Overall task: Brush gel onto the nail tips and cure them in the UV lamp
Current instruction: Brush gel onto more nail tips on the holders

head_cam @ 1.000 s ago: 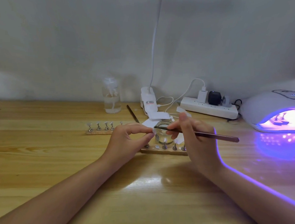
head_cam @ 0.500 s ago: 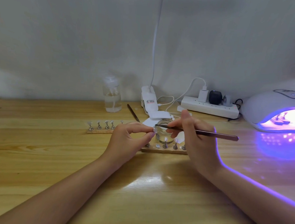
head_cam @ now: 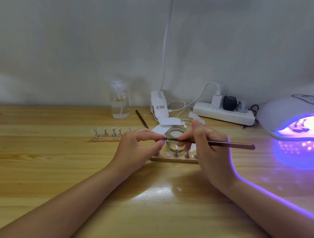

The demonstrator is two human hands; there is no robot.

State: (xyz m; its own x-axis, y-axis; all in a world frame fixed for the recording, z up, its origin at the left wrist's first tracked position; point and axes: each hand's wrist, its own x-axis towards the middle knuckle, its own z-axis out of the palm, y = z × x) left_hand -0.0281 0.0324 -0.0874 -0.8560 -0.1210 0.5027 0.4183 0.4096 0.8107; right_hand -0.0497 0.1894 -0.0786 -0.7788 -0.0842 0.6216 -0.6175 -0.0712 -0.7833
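Head view shows much that is hidden or cut off. The left hand (head_cam: pixel 139 148) pinches a small nail tip holder (head_cam: pixel 164 137) between thumb and forefinger; the tip on it is too small to make out. The right hand (head_cam: pixel 208 150) grips a gel brush (head_cam: pixel 230 144) like a pen, its bristle end touching the pinched holder. Behind the fingers stands one glass jar (head_cam: pixel 175 137), partly covered by both hands. One wooden strip (head_cam: pixel 174 159) lies just behind the hands, three stands and one bare disc showing on it, the rest hidden. A second strip (head_cam: pixel 106 138) to the left carries four clear stands with tips and a fifth half behind the left hand. The UV lamp (head_cam: pixel 286 115), lit violet, is cut by the right edge; at least two holders sit inside, blurred by glare. One pump bottle (head_cam: pixel 119 103), one clip lamp (head_cam: pixel 157 105), one power strip (head_cam: pixel 224 114) and one spare brush (head_cam: pixel 141 119) stand at the back of the bench (head_cam: pixel 42 167).
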